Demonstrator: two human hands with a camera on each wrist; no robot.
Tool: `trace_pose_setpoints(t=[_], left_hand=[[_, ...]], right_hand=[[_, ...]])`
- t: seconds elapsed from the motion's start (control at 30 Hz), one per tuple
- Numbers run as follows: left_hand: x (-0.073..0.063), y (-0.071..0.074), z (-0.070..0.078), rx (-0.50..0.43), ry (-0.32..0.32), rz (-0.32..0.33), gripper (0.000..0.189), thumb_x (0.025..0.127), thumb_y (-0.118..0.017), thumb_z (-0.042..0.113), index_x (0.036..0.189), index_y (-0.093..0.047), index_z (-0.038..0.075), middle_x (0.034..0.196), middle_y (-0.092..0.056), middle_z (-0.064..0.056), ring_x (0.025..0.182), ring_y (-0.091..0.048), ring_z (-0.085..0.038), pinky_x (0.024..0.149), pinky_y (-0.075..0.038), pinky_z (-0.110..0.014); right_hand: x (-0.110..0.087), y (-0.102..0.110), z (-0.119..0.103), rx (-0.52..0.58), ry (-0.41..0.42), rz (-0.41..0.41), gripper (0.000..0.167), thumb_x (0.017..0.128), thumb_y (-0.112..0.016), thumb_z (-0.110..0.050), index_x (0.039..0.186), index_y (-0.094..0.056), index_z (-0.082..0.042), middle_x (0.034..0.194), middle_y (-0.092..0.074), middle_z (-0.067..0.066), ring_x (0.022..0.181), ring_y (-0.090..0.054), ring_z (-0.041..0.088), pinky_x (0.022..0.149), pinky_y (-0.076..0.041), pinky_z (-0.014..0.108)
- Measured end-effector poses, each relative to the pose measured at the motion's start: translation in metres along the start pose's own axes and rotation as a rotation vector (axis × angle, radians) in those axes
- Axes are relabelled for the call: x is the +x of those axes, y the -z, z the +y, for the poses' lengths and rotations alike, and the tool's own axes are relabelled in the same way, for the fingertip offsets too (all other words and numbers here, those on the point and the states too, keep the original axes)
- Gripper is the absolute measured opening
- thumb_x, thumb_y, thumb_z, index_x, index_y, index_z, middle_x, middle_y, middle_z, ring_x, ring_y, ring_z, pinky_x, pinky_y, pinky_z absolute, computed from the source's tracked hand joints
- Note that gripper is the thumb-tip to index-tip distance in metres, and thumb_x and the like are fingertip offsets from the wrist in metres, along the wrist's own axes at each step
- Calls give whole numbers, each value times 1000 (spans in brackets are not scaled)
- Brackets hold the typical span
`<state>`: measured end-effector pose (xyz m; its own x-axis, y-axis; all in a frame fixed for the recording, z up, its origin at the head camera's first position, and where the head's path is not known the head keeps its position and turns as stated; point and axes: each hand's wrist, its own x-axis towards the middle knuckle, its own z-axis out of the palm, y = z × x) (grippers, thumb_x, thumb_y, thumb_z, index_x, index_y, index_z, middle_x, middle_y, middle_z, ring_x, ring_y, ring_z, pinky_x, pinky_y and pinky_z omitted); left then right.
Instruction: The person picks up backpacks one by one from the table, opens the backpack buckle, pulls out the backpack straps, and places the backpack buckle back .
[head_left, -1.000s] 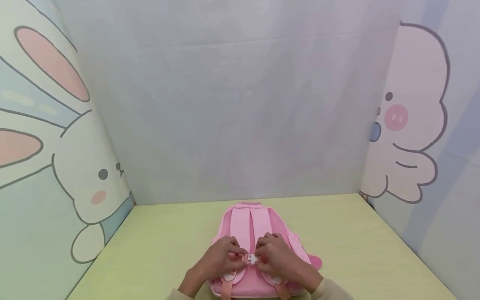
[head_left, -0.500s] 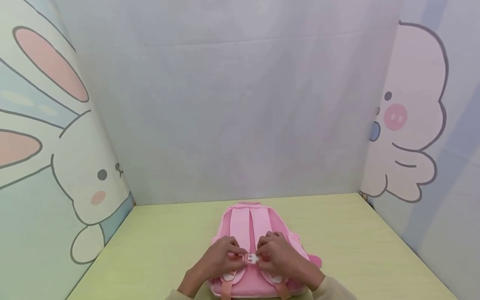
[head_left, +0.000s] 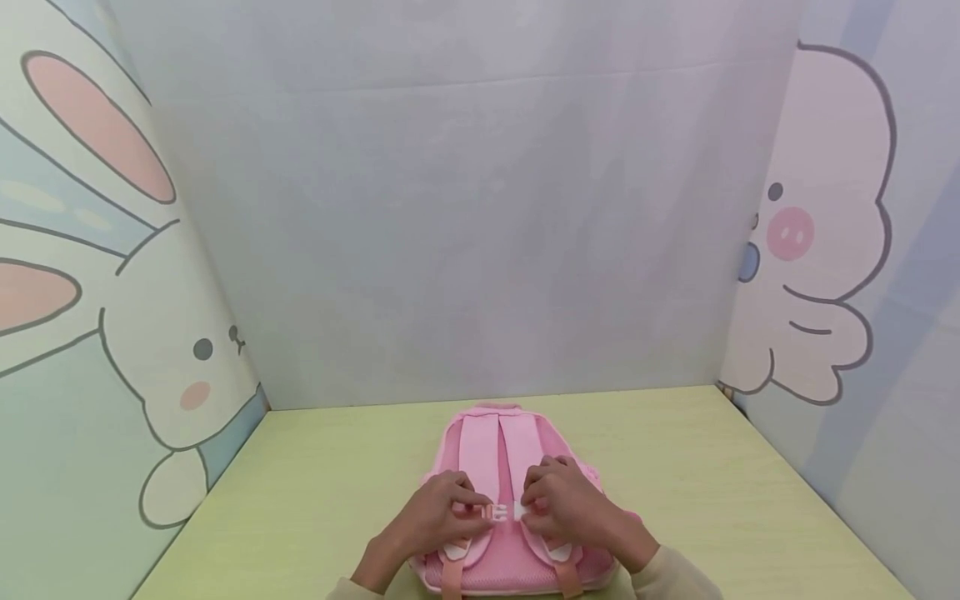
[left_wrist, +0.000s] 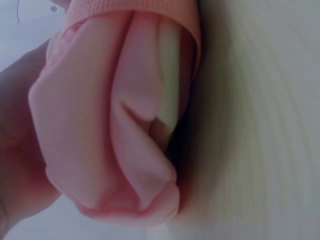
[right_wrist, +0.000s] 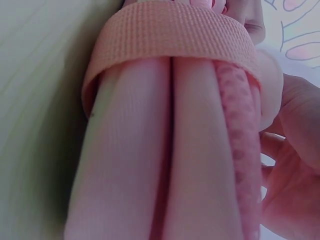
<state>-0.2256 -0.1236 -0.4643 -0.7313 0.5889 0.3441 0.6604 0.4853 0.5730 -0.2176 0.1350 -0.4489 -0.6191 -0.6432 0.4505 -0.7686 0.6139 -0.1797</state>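
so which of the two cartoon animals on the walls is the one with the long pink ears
The bunny on the left wall: white, with two long pink-lined ears. The animal on the right wall is a rounder pinkish figure with a pink snout and no long ears.

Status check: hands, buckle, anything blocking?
Left hand and right hand each pinch a half of the chest buckle. Halves apart. Pink backpack lies straps-up; nothing blocking.

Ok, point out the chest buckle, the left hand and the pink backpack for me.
chest buckle (head_left: 504,511), head view, on its white middle.
left hand (head_left: 433,521), head view, on its back.
pink backpack (head_left: 480,446), head view, on the left shoulder strap.
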Motion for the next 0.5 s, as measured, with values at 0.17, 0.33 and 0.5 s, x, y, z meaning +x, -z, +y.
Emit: trace_pose_setpoints(t=[0.17, 0.33, 0.5], left_hand=[[1, 1, -2, -29, -19, -2, 21, 84, -82, 33, 100, -81, 18, 78, -56, 13, 70, -46, -1, 59, -40, -16], [1, 1, -2, -35, -14, -7, 22, 84, -82, 33, 100, -81, 18, 78, -55, 14, 69, -45, -1, 59, -40, -16], [-1, 0, 0, -38, 14, -13, 23, 84, -82, 35, 100, -81, 18, 78, -55, 14, 71, -47, -4, 61, -41, -17]], right_hand=[[-1, 0, 2, -3, -18, -39, 6, 74, -78, -16, 80, -79, -17, 80, -58, -18, 76, -42, 2, 78, -39, 34], [-1, 0, -1, 35, -64, -109, 7, 77, -81, -19, 84, -80, -17, 80, -55, -19, 76, -42, 1, 77, -36, 32], [-2, -5, -3, 74, -111, -174, 13, 83, -81, -26, 91, -80, -16, 81, -51, -20, 76, -43, -1, 78, -37, 30]])
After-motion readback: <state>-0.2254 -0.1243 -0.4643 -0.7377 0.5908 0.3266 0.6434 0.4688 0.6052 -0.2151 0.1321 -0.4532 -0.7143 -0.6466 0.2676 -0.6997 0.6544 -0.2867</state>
